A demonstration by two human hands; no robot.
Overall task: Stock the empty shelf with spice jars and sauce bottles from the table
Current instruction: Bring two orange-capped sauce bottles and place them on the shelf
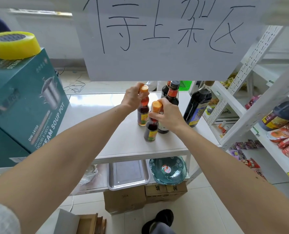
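- Gripping two small sauce bottles by their necks: your left hand (134, 98) curls round the far bottle (143, 114), your right hand (167, 114) round the near bottle (151, 128).
- Both have orange caps, dark red-brown sauce and yellow labels.
- Both stand upright on the white table (123, 139), beside taller dark bottles (197, 107).

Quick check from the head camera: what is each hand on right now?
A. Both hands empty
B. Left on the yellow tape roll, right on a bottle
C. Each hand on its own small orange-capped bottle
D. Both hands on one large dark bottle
C: the left hand grips one orange-capped bottle near its cap, the right hand grips the other, both over the white table.
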